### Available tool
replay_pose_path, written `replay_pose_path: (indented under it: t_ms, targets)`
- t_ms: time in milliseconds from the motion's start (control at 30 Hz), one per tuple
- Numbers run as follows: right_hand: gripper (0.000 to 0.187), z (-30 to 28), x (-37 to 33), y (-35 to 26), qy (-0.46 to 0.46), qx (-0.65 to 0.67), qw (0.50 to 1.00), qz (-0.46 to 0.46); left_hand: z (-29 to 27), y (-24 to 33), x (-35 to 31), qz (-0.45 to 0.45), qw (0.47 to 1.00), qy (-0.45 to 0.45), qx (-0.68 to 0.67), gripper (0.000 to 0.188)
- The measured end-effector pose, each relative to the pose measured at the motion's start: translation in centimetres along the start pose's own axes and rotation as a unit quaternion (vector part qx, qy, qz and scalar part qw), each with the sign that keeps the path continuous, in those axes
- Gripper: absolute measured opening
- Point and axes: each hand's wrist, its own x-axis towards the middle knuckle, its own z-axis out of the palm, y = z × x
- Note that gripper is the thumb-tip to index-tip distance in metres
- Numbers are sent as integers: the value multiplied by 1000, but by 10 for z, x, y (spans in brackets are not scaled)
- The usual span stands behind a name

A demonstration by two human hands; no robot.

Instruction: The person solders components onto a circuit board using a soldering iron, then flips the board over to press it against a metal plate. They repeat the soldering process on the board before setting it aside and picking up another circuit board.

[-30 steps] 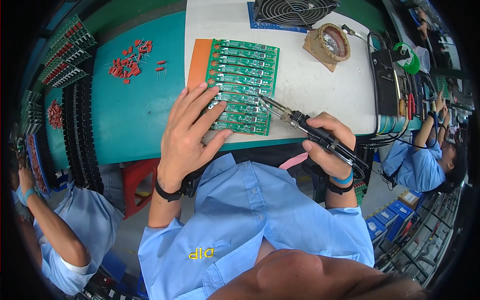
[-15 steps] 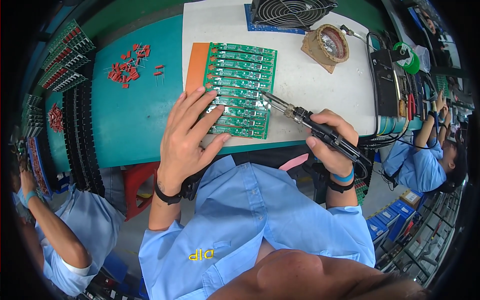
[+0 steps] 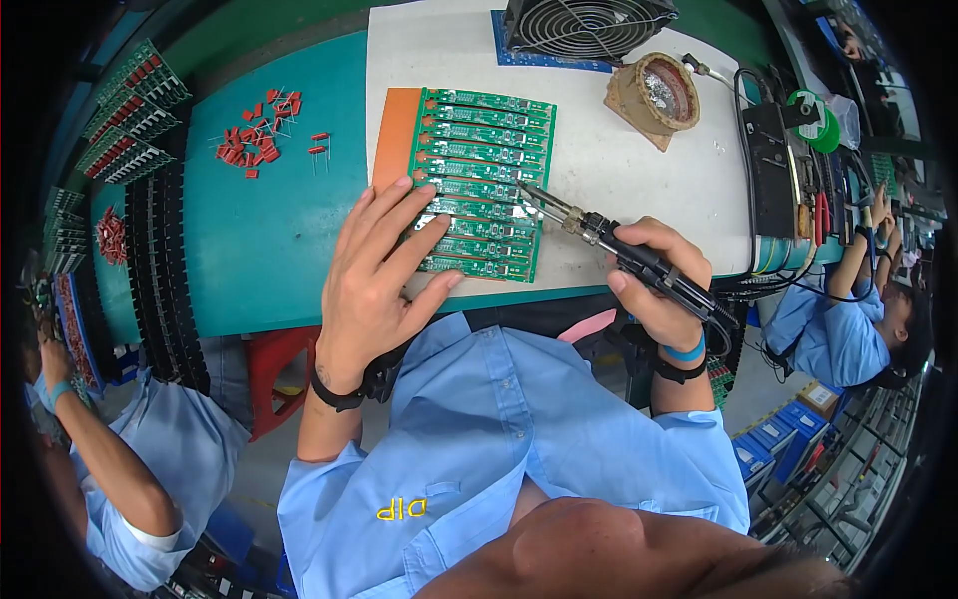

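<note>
Your left hand [image 3: 374, 280] lies flat and spread across the lower left part of a green panel of circuit boards [image 3: 481, 180], fingers apart and pressing down, not gripping; this looks meant to keep the panel from sliding while you work. The panel sits at the centre of the frame, resting on an orange backing sheet [image 3: 394, 135] that shows along its left edge, on the white mat [image 3: 599, 170] of the bench.

Your right hand [image 3: 659, 285], at centre right, is closed around the dark handle of a soldering iron [image 3: 609, 240]. You hold it like a pen, angled up and left, so that its metal tip reaches the right side of the panel; whether the tip touches the board cannot be made out. Its cable trails off toward the lower right.

Just above the panel, at the upper centre, stands a small black fan [image 3: 584, 25], probably placed there to draw fumes away. To its right is a round tip-cleaning holder [image 3: 659, 92], within easy reach of the iron. Loose red components [image 3: 257, 135] are scattered on the teal bench surface [image 3: 259, 240] in the upper left, with racks of boards [image 3: 130, 120] beyond them.

A co-worker's arm [image 3: 110, 469] shows at lower left, and another person [image 3: 858, 319] sits at the right edge.
</note>
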Motion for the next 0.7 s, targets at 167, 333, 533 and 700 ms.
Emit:
replay_pose_path:
  t_ms: [167,333,533,700]
  targets:
    - [40,0,0,0,3,0,1000,3,0,0,0,2,1000,-1,2,47]
    - [39,-1,0,-4,9,-6,1000,3,-1,0,0,-1,1000,-5,6,48]
    - [40,-17,-6,3,54,-15,998,16,-1,0,-1,0,1000,-10,6,50]
    - [43,-15,7,25,291,-10,957,11,-1,1,0,1,1000,-9,7,50]
